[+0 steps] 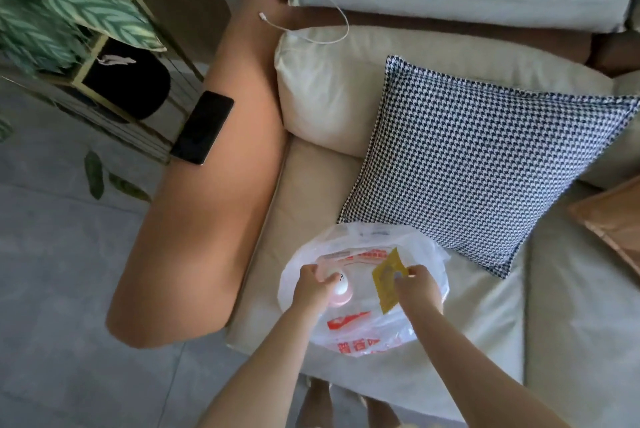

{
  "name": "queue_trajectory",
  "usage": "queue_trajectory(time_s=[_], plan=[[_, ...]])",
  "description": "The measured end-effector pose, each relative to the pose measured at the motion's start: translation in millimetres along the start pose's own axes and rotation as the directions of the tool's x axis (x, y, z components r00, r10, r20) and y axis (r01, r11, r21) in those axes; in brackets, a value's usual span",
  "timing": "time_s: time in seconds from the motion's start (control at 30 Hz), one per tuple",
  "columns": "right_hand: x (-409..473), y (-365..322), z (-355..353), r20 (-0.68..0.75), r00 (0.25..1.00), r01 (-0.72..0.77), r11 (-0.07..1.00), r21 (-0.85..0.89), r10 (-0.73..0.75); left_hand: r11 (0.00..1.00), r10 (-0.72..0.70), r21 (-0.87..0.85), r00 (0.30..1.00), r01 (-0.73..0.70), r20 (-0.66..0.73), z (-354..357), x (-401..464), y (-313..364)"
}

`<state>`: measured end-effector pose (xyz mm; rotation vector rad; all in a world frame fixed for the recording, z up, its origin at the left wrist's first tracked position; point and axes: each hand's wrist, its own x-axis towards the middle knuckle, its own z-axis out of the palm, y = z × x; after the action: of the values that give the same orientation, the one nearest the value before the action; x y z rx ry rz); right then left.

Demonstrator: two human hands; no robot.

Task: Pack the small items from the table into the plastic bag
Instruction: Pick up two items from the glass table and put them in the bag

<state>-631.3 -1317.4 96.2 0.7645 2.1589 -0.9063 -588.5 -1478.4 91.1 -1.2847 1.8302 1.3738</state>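
Leftmost, I log a plant (59,8) with striped green leaves over a gold-framed stand (104,81) holding a black pouch (128,81). Next, a dark phone (202,127) lies on the orange sofa armrest (207,219), at its outer edge. A white cable (322,11) trails from the back cushions down onto the seat cushion.

Centre, front of the beige seat (467,323): I note the plastic bag (360,334), translucent white with red print, lying open and crumpled. My left hand (313,289) has its fingers curled round a small pink and white bottle (341,289), held over the bag's opening. My right hand (417,289) pinches a flat yellow packet (386,283) by its edge, tilted, also over the bag's mouth. Bottle and packet sit near each other but apart. Whether either one touches the bag's plastic, I cannot tell.

Right of the bag, a black-and-white houndstooth cushion (485,164) leans against the backrest, its lower corner just beside the bag. Far right, the edge of an orange cushion (613,223) shows.
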Motion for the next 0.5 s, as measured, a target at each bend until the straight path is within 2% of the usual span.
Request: queue_trajectory(time_s=[0.1, 0.23, 0.5], plan=[[3, -4, 4, 0.009, 0.999, 0.052, 0.99, -0.131, -0.051, 0.997, 0.0, 0.074, 0.999, -0.004, 0.048, 10, 12, -2], [14, -4, 23, 0.02, 1.0, 0.021, 0.993, -0.115, -0.019, 0.987, 0.004, 0.157, 0.996, -0.018, 0.085, 21, 35, -3], [21, 9, 42, 0.042, 0.999, -0.011, 0.988, -0.151, 0.018, 0.98, -0.059, 0.199, 0.988, 0.029, 0.146, 32, 63, -10]])
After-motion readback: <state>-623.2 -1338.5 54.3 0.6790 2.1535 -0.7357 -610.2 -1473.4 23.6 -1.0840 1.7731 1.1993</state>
